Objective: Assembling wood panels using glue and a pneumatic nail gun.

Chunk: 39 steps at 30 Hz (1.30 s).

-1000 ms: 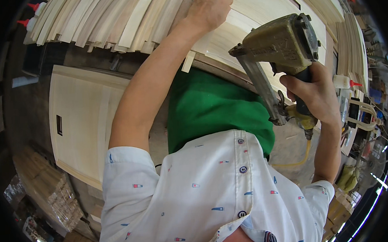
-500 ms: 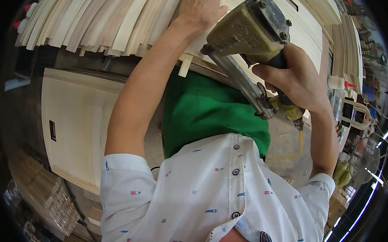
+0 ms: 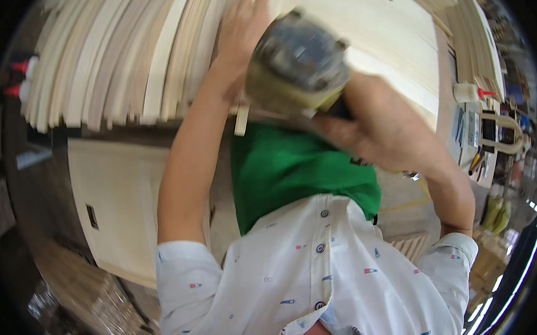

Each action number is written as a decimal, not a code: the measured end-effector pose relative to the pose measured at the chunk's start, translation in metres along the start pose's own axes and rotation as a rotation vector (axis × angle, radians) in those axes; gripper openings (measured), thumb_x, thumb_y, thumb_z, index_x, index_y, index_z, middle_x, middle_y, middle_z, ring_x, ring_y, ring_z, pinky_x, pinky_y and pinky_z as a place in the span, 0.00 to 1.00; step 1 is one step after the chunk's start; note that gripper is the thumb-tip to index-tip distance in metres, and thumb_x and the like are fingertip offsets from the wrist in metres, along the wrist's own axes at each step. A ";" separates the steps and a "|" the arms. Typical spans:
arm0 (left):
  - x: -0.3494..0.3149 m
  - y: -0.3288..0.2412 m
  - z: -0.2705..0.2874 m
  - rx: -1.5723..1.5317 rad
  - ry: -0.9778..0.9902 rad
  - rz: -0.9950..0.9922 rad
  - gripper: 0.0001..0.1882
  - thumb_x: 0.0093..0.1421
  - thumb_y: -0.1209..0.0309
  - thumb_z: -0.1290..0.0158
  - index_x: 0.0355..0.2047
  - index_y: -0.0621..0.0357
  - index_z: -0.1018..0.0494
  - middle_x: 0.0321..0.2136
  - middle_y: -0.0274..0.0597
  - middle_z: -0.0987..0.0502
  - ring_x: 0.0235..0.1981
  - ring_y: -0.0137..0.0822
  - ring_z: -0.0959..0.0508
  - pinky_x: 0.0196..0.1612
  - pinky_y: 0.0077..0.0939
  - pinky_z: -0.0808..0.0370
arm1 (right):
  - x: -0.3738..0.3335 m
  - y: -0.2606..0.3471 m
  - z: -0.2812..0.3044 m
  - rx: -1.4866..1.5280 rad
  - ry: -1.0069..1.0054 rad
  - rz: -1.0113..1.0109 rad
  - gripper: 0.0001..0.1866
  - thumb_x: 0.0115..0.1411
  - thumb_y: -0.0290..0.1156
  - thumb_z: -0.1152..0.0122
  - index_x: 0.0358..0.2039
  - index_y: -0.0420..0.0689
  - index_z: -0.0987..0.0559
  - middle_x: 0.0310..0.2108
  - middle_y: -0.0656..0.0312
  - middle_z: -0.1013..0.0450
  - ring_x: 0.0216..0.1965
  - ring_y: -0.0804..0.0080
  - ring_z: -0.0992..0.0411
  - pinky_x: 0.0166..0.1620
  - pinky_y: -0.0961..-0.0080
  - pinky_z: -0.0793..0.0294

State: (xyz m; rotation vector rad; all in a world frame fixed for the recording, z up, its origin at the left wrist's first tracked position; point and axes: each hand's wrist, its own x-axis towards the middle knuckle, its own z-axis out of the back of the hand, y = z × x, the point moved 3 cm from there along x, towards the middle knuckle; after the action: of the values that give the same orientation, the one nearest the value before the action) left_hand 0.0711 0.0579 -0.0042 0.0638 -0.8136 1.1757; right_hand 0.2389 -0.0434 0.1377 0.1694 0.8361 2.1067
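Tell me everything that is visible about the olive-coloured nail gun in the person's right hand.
The olive-coloured nail gun is blurred, so fine detail is lost. Its round grey-and-olive metal-looking cap faces the camera, with a dark handle below it. The right hand grips that handle. The tool is raised over the pale wooden panel, beside the left hand, which lies on the stacked pale wood strips. Its nose is hidden behind the body.
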 end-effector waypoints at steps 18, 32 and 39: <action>0.000 0.003 0.011 -0.068 0.269 0.292 0.27 0.62 0.62 0.48 0.57 0.67 0.36 0.61 0.62 0.42 0.63 0.56 0.43 0.64 0.44 0.44 | -0.051 -0.102 0.068 0.270 -0.008 -0.472 0.16 0.51 0.25 0.41 0.40 0.32 0.28 0.31 0.43 0.26 0.33 0.47 0.26 0.40 0.63 0.27; 0.097 0.025 -0.058 0.148 0.111 -0.061 0.11 0.57 0.70 0.46 0.40 0.57 0.22 0.50 0.48 0.27 0.56 0.51 0.33 0.57 0.42 0.36 | -0.054 -0.106 0.057 0.306 -0.062 -0.420 0.19 0.52 0.25 0.39 0.43 0.34 0.33 0.36 0.39 0.27 0.39 0.37 0.29 0.41 0.55 0.28; 0.109 0.032 -0.068 -0.007 0.146 0.064 0.05 0.56 0.70 0.45 0.32 0.55 0.21 0.42 0.38 0.26 0.52 0.42 0.32 0.53 0.43 0.37 | -0.057 -0.108 0.054 0.286 -0.090 -0.398 0.18 0.52 0.24 0.39 0.41 0.34 0.33 0.33 0.39 0.27 0.37 0.37 0.29 0.40 0.55 0.28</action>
State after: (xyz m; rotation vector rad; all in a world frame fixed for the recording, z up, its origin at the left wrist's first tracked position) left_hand 0.0960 0.1886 0.0001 -0.0536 -0.6954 1.2230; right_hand 0.3680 -0.0131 0.1222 0.2261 1.0221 1.5943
